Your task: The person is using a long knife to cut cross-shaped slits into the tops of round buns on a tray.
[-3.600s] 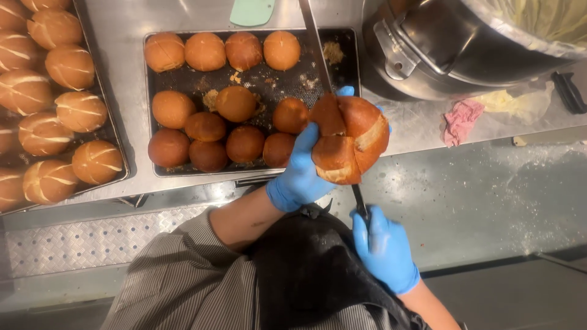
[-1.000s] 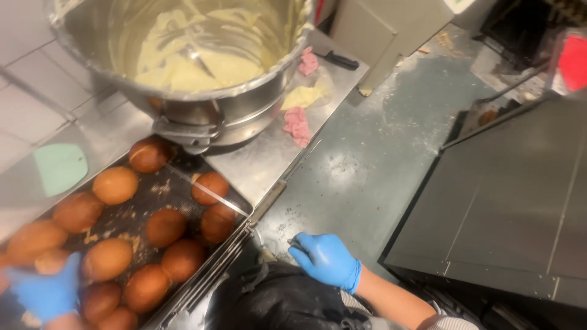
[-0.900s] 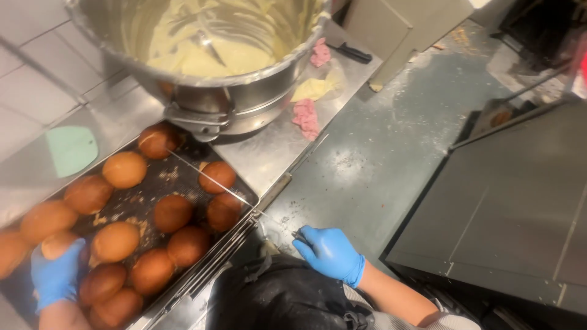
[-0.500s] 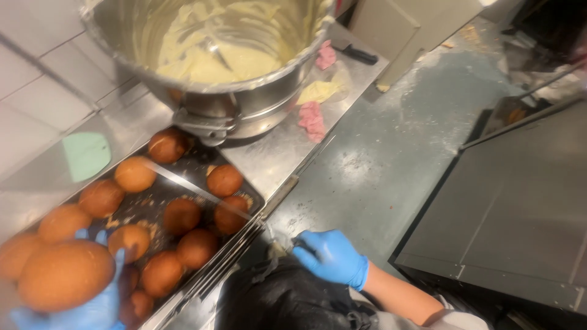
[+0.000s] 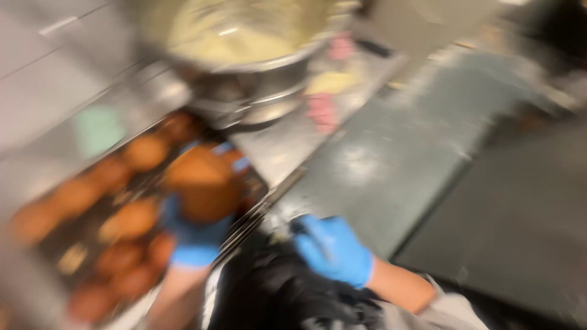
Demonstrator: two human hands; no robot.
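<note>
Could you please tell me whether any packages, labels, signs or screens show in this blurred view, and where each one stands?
None that can be made out: the view is badly blurred, and no package, label, sign or screen shows around the tray of buns, the big metal bowl or the two gloved hands.

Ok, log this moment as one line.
left hand: holds bun above tray | right hand: grips something thin, blurred | bowl behind

Motion blur smears the whole view. The bowl (image 5: 244, 55) is cut off at the top edge. Beside it, the tray (image 5: 73, 256) of buns (image 5: 131, 220) runs off the left edge.
</note>
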